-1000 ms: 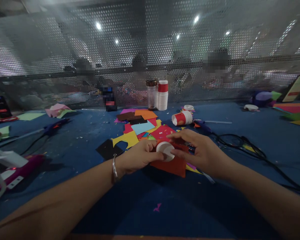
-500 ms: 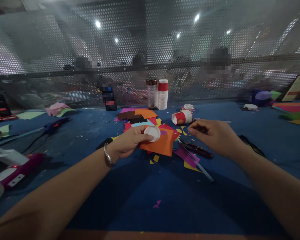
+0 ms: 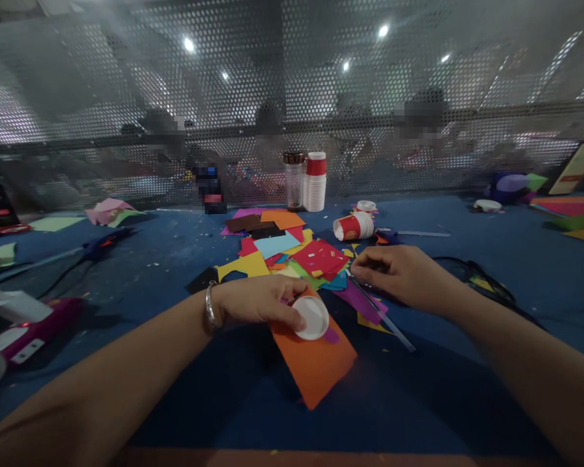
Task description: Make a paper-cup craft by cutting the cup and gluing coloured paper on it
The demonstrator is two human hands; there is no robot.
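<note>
My left hand [image 3: 267, 301] is closed on an orange paper sheet [image 3: 316, 370] and a round white piece [image 3: 316, 318] with a raised rim, the thumb pressing the piece against the sheet. A purple dot [image 3: 331, 335] shows on the orange beside the rim. To the right, my right hand [image 3: 399, 272] is low over the table, its fingers curled together near a clear stick [image 3: 394, 331] and purple paper [image 3: 357, 301]. Something dark shows beneath those fingertips; what they grip, if anything, is hidden.
Coloured paper pieces [image 3: 321, 256] pile up beyond my hands. Further back are tipped red-and-white paper cups [image 3: 354, 227], a cup stack [image 3: 315, 185] and a clear jar [image 3: 294, 185]. A glue gun with its cord [image 3: 100, 246] lies left, near a magenta power strip [image 3: 43, 331]. A perforated screen [image 3: 282, 84] rises behind.
My left hand has come nearer and lower, tilting the orange sheet downward with the white piece on it. My right hand has moved left and down, over where a dark pen-like tool lay.
</note>
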